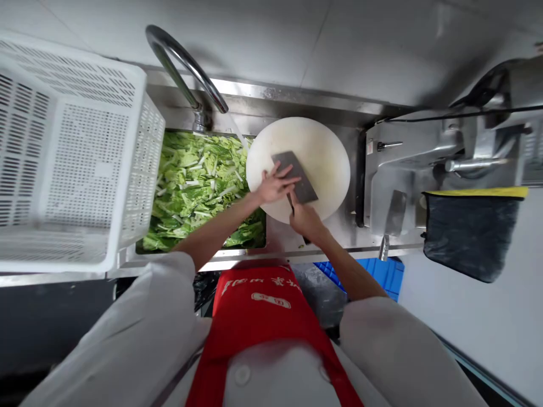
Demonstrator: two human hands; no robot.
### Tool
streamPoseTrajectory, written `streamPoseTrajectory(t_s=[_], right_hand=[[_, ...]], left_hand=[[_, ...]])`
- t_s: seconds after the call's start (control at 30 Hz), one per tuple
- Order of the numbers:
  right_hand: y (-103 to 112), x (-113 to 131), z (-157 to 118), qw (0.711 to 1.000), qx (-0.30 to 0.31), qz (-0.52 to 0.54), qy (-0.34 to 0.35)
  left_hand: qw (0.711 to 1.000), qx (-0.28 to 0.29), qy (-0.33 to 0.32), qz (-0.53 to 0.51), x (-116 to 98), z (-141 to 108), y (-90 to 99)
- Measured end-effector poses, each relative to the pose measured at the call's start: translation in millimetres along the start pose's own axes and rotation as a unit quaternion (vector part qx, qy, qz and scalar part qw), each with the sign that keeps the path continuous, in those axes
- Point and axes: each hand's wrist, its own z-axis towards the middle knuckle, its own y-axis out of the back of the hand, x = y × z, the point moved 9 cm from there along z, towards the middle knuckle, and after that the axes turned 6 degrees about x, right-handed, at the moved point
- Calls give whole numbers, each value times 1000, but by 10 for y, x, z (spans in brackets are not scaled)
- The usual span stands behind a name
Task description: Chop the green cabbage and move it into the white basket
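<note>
Nearest my camera, at 6 o'clock from the round chopping board, there's a red apron, with a white sleeve on either side, and down between 4 and 5, below counter height, I pick out something in blue plastic. Up onto the steel counter: at 9 o'clock a basin of cut leafy greens sits right beside the board, the left forearm crossing my view of it, and further out at 9 a big white slotted crate walls off that whole side. Swing to between 3 and 4 and I've a second cleaver, its handle reaching out over the front edge, then a black pouch with a yellow top edge. Far side, 10 o'clock, a curved tap arches over with water running from the spout; the pale wall closes off 12. And here's the cleaver itself, slanting across the middle of the board: a broad, dull grey rectangle, far corner towards 11, near end towards 5. Right hand is wrapped snugly around its handle, low on the board near 6; left hand comes in from 8, fingers fanned wide over the blade's face, gripping nothing, and how hard they press I can't tell.
</note>
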Motion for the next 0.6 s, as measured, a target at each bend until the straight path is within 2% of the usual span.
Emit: streamPoseTrajectory(t_s=[0.07, 0.13, 0.3, 0.37, 0.43, 0.5, 0.57, 0.6], right_hand=[[223, 68, 198, 1000, -26, 5, 13], [207, 47, 161, 1000, -27, 5, 10], [-515, -196, -450, 998, 38, -21, -42], [-538, -196, -388, 999, 26, -20, -35], [-282, -90, -54, 1000, -19, -11, -1], [115, 42, 382, 996, -76, 5, 40], [464, 100, 710, 990, -118, 28, 71], [587, 83, 783, 986, -138, 43, 82]], left_hand=[[1000, 5, 8, -4, 167, 196, 195], [1000, 2, 13, -6, 141, 186, 190], [1000, -9, -4, -5, -334, -380, -403], [1000, -6, 0, -11, -313, -369, -420], [999, -9, 27, -17, -120, -175, -180], [997, -36, 61, -23, 99, 25, 226], [994, -91, 44, -28, 129, 40, 633], [992, -123, 17, -34, 70, -64, 781]])
